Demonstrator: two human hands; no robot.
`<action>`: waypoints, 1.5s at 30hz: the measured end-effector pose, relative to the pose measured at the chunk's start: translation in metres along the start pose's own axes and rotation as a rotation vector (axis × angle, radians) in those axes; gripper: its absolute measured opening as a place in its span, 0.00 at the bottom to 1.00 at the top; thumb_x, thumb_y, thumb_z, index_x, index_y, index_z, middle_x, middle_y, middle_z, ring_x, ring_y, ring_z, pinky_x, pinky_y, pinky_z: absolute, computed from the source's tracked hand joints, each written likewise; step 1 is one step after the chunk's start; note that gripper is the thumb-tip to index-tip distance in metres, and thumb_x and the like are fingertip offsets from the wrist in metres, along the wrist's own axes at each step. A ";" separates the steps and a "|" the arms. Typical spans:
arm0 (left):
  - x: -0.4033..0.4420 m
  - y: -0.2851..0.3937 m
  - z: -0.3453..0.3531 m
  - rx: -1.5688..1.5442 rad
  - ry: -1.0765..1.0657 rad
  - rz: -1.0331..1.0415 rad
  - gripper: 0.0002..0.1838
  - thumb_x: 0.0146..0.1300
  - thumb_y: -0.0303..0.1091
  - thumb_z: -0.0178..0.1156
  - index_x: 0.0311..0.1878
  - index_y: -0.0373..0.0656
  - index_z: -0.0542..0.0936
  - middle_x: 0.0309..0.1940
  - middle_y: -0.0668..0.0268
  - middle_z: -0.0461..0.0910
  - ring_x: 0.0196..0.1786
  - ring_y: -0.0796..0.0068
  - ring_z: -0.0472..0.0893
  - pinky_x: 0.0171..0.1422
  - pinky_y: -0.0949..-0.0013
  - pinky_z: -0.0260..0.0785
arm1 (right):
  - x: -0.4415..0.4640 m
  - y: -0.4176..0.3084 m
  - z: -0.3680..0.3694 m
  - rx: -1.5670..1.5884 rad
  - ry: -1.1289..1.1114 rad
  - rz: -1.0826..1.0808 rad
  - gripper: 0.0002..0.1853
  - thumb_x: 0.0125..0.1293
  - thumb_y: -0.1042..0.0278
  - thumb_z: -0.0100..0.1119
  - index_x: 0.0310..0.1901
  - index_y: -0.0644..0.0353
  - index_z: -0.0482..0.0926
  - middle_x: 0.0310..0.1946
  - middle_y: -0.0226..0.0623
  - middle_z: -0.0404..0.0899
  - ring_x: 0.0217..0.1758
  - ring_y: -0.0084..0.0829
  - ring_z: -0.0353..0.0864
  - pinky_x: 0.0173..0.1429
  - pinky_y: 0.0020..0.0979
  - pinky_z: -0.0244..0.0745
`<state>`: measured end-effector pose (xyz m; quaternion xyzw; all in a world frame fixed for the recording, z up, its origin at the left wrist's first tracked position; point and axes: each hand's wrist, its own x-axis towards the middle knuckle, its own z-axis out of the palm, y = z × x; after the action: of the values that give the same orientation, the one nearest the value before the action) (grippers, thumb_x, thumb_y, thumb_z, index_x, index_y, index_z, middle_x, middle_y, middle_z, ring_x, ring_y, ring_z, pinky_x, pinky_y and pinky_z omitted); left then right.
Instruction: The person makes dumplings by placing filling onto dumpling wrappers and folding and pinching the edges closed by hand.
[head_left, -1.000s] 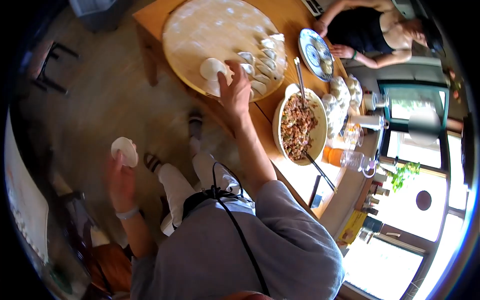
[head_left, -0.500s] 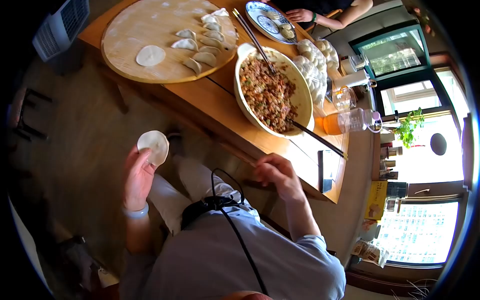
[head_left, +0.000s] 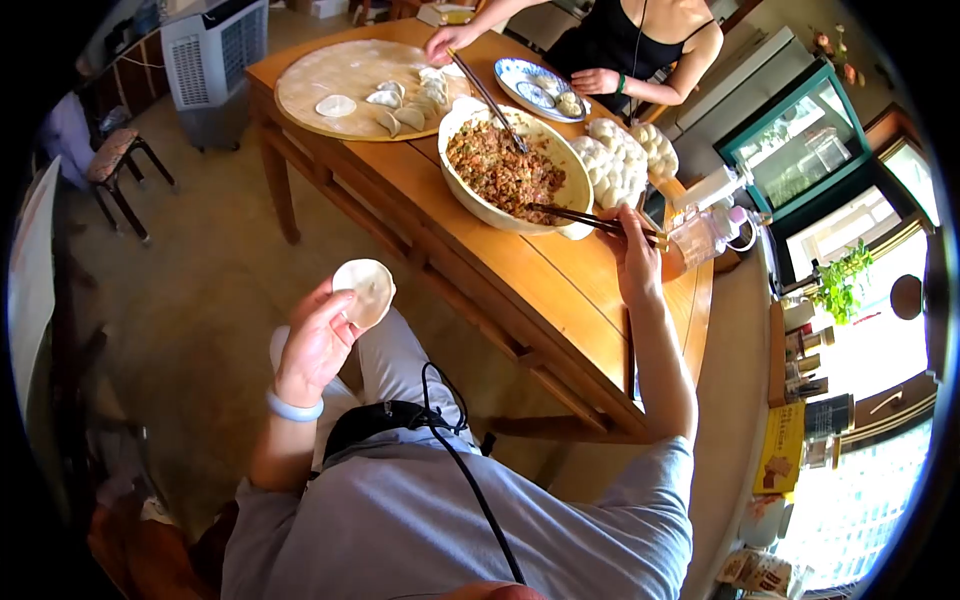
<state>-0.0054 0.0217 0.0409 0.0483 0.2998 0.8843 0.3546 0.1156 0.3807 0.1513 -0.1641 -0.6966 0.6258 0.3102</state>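
Note:
My left hand (head_left: 318, 345) pinches a round dumpling wrapper (head_left: 372, 290) at its edge and holds it up over the floor, apart from the table. At the near side of a large cream bowl (head_left: 578, 190), my right hand (head_left: 637, 250) is closed around the back part of a pair of dark chopsticks (head_left: 585, 217). Their tips lie in the chopped meat filling (head_left: 495, 165) inside the bowl. Another pair of chopsticks (head_left: 483, 90) leans over the bowl's far rim with its tips in the filling.
A round floured board (head_left: 310, 85) carries folded dumplings (head_left: 412, 117) and one flat wrapper (head_left: 336, 106). Across the table a co-worker's hand (head_left: 452, 42) is by the board. A patterned plate (head_left: 512, 75), bagged white balls (head_left: 615, 165) and a plastic bottle (head_left: 700, 235) stand beyond the bowl.
My right hand has reached forward and closed on the chopsticks in the bowl. The view has shifted, showing more of the co-worker. My left hand still holds the wrapper.

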 end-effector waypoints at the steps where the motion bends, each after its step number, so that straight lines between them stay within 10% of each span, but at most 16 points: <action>1: -0.004 -0.001 0.005 0.014 0.002 0.012 0.17 0.62 0.23 0.47 0.54 0.31 0.69 0.52 0.48 0.73 0.55 0.52 0.74 0.59 0.59 0.70 | 0.007 -0.004 0.000 -0.089 -0.068 -0.058 0.17 0.69 0.58 0.47 0.37 0.65 0.77 0.33 0.37 0.77 0.37 0.26 0.76 0.47 0.29 0.75; 17: 0.018 -0.024 0.030 0.085 -0.012 -0.087 0.19 0.61 0.23 0.46 0.56 0.32 0.67 0.52 0.50 0.73 0.56 0.57 0.74 0.60 0.63 0.69 | 0.104 -0.040 -0.046 -0.627 -0.228 -0.335 0.12 0.63 0.64 0.56 0.39 0.64 0.81 0.27 0.30 0.80 0.32 0.19 0.76 0.39 0.21 0.71; 42: 0.061 -0.035 0.027 0.043 0.046 -0.247 0.17 0.62 0.23 0.45 0.55 0.29 0.68 0.51 0.48 0.74 0.55 0.57 0.75 0.59 0.62 0.69 | 0.053 -0.061 -0.019 -0.290 -0.238 0.023 0.16 0.65 0.62 0.53 0.35 0.69 0.79 0.31 0.42 0.81 0.34 0.32 0.82 0.40 0.30 0.78; 45: 0.058 -0.030 0.029 0.037 0.005 -0.258 0.15 0.62 0.24 0.49 0.53 0.35 0.71 0.49 0.59 0.76 0.51 0.69 0.77 0.55 0.67 0.71 | 0.053 -0.045 -0.010 -0.177 -0.185 0.057 0.17 0.65 0.61 0.52 0.36 0.70 0.79 0.32 0.43 0.81 0.34 0.32 0.82 0.41 0.30 0.79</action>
<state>-0.0222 0.0908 0.0399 0.0135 0.3209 0.8258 0.4636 0.0896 0.4141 0.2078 -0.1522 -0.7696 0.5831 0.2111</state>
